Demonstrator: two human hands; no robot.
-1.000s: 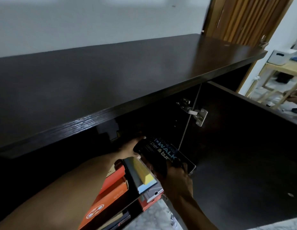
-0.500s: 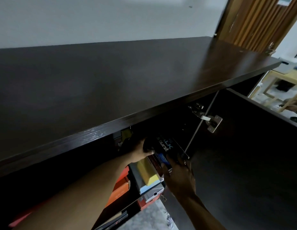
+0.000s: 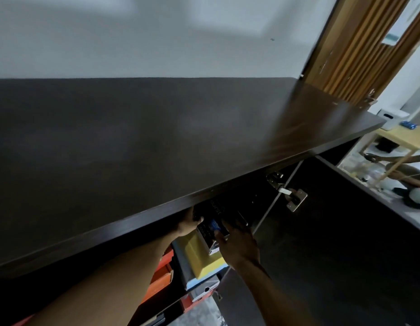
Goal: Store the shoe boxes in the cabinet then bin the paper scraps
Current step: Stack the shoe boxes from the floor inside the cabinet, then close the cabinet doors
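Observation:
A black shoe box [image 3: 216,214] with blue lettering sits mostly inside the dark cabinet [image 3: 157,142], under its top board. My left hand [image 3: 189,223] grips the box's left end, fingers curled on its edge. My right hand [image 3: 237,241] presses on the box's near end with fingers spread. Below the black box lies a grey box with a yellow lid [image 3: 202,255]. Orange boxes [image 3: 160,278] are stacked to its left inside the cabinet. No paper scraps are in view.
The cabinet's right door [image 3: 345,243] stands open on a metal hinge [image 3: 296,198]. A wooden slatted door [image 3: 359,48] is at the far right. Beyond the cabinet stand a light wooden table [image 3: 401,135] and another person's arm [image 3: 397,158].
The black box has slid deeper into the cabinet, and both hands followed it in. My head has risen, so more of the cabinet top shows.

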